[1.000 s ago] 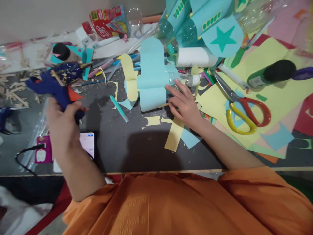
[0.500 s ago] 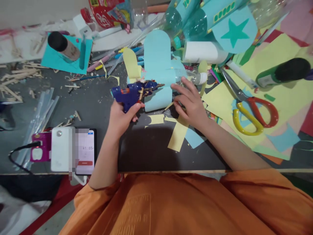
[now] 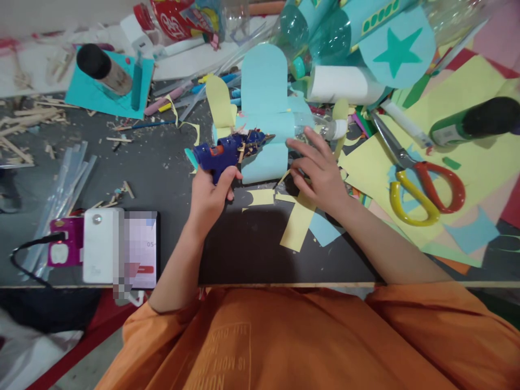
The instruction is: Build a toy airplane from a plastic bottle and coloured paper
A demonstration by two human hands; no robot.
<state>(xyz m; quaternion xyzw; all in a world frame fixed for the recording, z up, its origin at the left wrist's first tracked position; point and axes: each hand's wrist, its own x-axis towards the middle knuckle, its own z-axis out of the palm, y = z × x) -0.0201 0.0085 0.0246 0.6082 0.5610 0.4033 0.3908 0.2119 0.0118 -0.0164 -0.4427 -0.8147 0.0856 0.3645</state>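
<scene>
My left hand [image 3: 211, 195] grips a blue hot glue gun [image 3: 227, 153], its nozzle pointing right over the light blue paper plane [image 3: 262, 116] built round a clear plastic bottle. Pale yellow wings stick out on the plane's left side. My right hand [image 3: 319, 170] rests with fingers spread against the plane's right end, near the bottle's white cap [image 3: 340, 129]. Yellow and blue paper scraps [image 3: 298, 222] lie on the dark table just below both hands.
Red-and-yellow scissors [image 3: 422, 187] lie on yellow paper at the right. A green glue bottle [image 3: 471, 123] sits beyond them. A phone and white block [image 3: 122, 249] rest near the table's front edge at left. Glue sticks, wood scraps and a finished star-marked plane [image 3: 382, 38] crowd the back.
My left hand brought the glue gun from the far left across to the paper plane and has edged it slightly closer. My right hand stayed on the plane.
</scene>
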